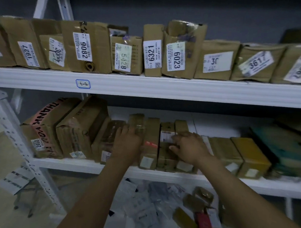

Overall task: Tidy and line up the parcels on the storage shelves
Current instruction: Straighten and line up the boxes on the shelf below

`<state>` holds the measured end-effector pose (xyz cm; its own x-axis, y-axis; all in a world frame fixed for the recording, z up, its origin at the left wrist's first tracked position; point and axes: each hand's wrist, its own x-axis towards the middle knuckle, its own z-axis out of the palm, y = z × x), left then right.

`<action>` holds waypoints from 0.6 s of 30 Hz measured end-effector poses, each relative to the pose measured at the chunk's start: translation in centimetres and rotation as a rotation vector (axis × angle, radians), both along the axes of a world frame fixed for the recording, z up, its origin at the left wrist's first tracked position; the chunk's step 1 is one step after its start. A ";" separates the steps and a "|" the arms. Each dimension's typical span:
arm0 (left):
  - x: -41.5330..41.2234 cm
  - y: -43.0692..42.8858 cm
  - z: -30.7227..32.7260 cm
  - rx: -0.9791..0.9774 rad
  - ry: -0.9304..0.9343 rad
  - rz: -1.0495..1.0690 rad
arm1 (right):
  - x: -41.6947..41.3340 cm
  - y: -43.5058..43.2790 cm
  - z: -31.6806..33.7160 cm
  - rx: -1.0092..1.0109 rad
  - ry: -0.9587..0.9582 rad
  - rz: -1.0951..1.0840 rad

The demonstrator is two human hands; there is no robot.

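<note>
Middle shelf point(83, 166) holding a row of upright brown parcels, left hand point(126, 146) gripping a narrow taped parcel point(137, 121) mid-row, right hand point(191, 150) just right, fingers curled over a labelled parcel point(167, 128), top-shelf parcels point(153, 33) numbered 9082, 6321, 6023

Parcels point(101, 40), upper shelf: brown cardboard, matt, creased and dented. Labels point(82, 46): white paper, faint sheen. Shelf beam point(165, 88): white painted metal, smooth. Upright point(15, 137): white perforated metal. Tape-wrapped parcel point(136, 123), lower shelf: clear plastic tape, glossy (detail blurred). Pink tape point(44, 115), left-end box point(65, 108): smooth plastic look.
</note>
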<state>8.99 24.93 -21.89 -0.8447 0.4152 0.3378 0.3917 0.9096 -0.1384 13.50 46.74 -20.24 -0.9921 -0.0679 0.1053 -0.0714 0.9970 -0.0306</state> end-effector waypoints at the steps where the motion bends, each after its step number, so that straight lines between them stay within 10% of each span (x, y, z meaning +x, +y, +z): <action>1: 0.7 1.7 0.1 0.002 -0.013 -0.004 | 0.8 1.6 0.0 0.004 0.001 -0.021; 18: 10.9 34.3 -0.2 0.177 -0.181 -0.170 | 13.8 32.2 -0.4 -0.070 0.151 -0.184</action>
